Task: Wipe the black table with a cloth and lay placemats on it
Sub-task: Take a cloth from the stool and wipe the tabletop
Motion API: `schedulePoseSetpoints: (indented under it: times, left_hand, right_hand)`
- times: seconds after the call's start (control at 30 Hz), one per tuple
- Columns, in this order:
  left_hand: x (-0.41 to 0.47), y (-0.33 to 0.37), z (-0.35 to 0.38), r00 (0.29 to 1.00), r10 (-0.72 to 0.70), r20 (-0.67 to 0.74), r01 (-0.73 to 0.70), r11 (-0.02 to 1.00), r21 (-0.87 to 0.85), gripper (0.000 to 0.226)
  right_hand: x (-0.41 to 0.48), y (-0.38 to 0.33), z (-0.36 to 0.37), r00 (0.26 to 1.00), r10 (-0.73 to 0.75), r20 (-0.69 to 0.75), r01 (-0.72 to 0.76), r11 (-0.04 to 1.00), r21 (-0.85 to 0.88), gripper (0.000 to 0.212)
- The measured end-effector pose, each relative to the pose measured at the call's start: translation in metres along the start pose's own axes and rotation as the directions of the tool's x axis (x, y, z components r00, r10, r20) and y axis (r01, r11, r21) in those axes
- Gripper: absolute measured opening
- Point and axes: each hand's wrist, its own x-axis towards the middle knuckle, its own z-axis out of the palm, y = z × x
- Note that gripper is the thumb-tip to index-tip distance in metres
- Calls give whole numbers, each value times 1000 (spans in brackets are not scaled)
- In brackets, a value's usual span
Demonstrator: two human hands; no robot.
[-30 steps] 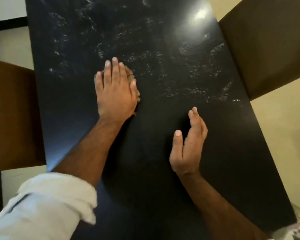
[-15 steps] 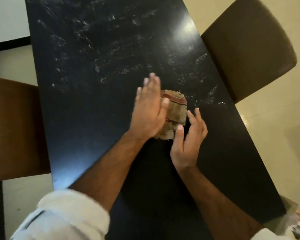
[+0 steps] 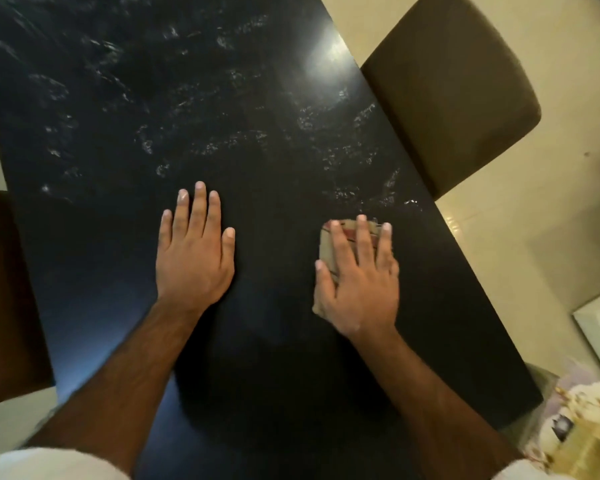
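Observation:
The black table (image 3: 118, 237) fills the view, with whitish wet smears across its far half. A folded tan cloth (image 3: 328, 245) with a red stripe lies on the table near the right edge. My right hand (image 3: 359, 282) lies flat on top of the cloth, fingers spread, covering most of it. My left hand (image 3: 194, 252) rests flat on the bare tabletop to the left of the cloth, fingers apart, holding nothing.
A brown upholstered chair (image 3: 454, 91) stands at the table's right side and another chair (image 3: 7, 289) at the left. A floral bundle of fabric (image 3: 582, 424) sits at the lower right corner, beside a pale tiled floor (image 3: 534, 237).
The cloth passed from under my left hand to under my right hand and moved right across the table. My left hand now rests bare on the tabletop.

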Motion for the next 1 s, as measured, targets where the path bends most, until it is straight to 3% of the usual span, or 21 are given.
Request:
schedulePoseSetpoints:
  times: [0.17,0.3,0.43,0.57,0.63,0.7,0.83,1.0]
  left_hand:
    - [2,2,4,999,-4,-38,5,1000,16,71]
    - [2,2,5,1000,-8,-24,9,999,31,72]
    - [1,3,3,1000,-4,-22,4,1000,26,72]
    - [1,3,4,1000,-2,-29,2,1000,20,72]
    - [2,3,5,999,-1,-38,1,1000,22,72]
    - [3,3,4,999,-3,-39,4,1000,23,71]
    - [2,7,2,1000,-11,-27,11,999,30,71]
    - [2,7,-4,1000,-7,3,7,1000,29,73]
  right_hand:
    - [110,-19,-4,990,115,-83,-115,993,5,72]
    - [140,-76,8,997,1,-77,1,1000,24,72]
    - [84,-50,6,992,-110,-54,112,993,24,70]
    - [54,26,-7,990,141,-14,-141,990,-15,72]
    - [82,48,-13,963,268,-24,-268,964,3,72]
    - [126,43,-14,954,295,-51,-294,955,24,73]
    - [186,-18,-1,982,177,-72,-172,983,69,74]
    - [115,-52,7,996,-49,-72,54,996,64,72]
